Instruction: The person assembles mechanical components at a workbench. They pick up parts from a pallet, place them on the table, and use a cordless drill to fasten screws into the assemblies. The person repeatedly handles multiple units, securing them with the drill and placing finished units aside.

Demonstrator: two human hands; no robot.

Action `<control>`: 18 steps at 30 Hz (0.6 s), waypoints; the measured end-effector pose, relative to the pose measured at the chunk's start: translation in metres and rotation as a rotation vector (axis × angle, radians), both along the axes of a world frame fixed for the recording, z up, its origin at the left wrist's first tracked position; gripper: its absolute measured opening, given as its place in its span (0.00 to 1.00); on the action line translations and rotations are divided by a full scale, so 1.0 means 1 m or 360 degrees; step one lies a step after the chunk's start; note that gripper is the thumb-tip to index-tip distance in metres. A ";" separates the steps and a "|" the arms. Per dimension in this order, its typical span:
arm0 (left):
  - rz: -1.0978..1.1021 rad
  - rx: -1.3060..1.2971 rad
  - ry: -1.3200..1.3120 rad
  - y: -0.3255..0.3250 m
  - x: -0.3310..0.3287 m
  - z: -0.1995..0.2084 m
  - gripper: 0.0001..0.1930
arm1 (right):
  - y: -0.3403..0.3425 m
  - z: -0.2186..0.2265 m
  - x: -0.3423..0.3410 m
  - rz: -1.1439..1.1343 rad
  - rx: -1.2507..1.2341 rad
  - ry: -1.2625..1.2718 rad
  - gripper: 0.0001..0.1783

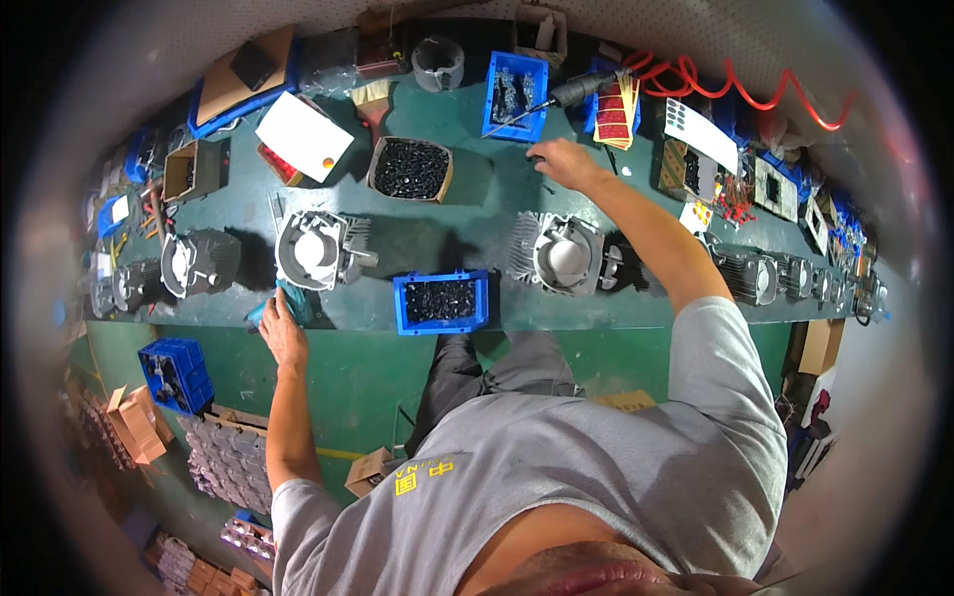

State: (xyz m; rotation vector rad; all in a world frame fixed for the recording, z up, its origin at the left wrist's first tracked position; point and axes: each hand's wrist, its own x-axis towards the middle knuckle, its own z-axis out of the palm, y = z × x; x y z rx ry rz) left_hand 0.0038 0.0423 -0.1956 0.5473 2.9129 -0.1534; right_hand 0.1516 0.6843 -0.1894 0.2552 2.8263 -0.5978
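My left hand [285,336] lies over a teal tool [300,304] at the table's front edge, its fingers stretched toward a grey finned engine cylinder casting [313,251]. Part of the tool is hidden under that hand. My right hand [568,164] reaches over the table, in front of a blue bin [515,96] of small parts. Its fingers are closed, with something small and dark at the fingertips that I cannot make out. A black screwdriver-like power tool [571,91] with a long thin bit lies beyond it. Below my right forearm stands another engine cylinder casting [564,255].
A blue bin [399,308] and a cardboard box [446,177] hold black small parts. More castings [204,262] line both ends of the table. A brush [372,99], a white sheet [304,137] and a red coiled hose [740,91] are farther back. A blue crate [177,375] stands lower left.
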 end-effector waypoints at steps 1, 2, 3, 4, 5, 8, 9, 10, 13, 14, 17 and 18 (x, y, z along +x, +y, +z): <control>-0.0064 0.0004 0.0065 -0.004 -0.006 -0.003 0.41 | -0.001 -0.006 -0.005 0.0030 0.0045 -0.0034 0.17; -0.0080 -0.0017 0.0062 -0.007 -0.011 -0.006 0.40 | 0.000 -0.012 -0.010 0.0057 0.0089 -0.0068 0.16; -0.0162 0.0038 0.0100 -0.012 -0.018 -0.009 0.40 | 0.001 -0.019 -0.011 0.0079 0.0127 -0.0106 0.16; -0.0146 0.0012 0.0080 -0.014 -0.026 -0.014 0.40 | 0.003 -0.025 -0.013 0.0171 0.0138 -0.0040 0.13; -0.0133 -0.0014 0.0059 -0.016 -0.034 -0.018 0.40 | 0.004 -0.031 -0.013 0.0173 0.0167 -0.0073 0.12; -0.0142 -0.0111 0.0021 -0.030 -0.049 -0.035 0.38 | -0.002 -0.027 -0.022 0.0195 0.0237 -0.0099 0.10; -0.0150 -0.0144 0.0019 -0.029 -0.055 -0.037 0.37 | -0.001 -0.025 -0.021 0.0149 0.0211 -0.0091 0.10; -0.0169 -0.0140 -0.0015 -0.028 -0.057 -0.040 0.36 | -0.001 -0.023 -0.019 0.0102 0.0186 -0.0081 0.10; -0.0183 -0.0063 -0.0062 -0.032 -0.061 -0.037 0.34 | -0.004 0.000 -0.010 -0.0278 -0.0087 0.0152 0.11; -0.0167 0.0012 -0.0051 -0.033 -0.054 -0.037 0.34 | -0.004 0.012 -0.004 -0.0538 -0.0357 0.0206 0.12; -0.0143 0.0230 -0.0095 -0.025 -0.028 -0.020 0.30 | -0.023 0.057 0.033 -0.1076 -0.1161 0.0686 0.12; -0.0150 0.0315 -0.0115 -0.020 -0.013 -0.006 0.30 | -0.034 0.082 0.050 -0.1177 -0.1293 0.0817 0.12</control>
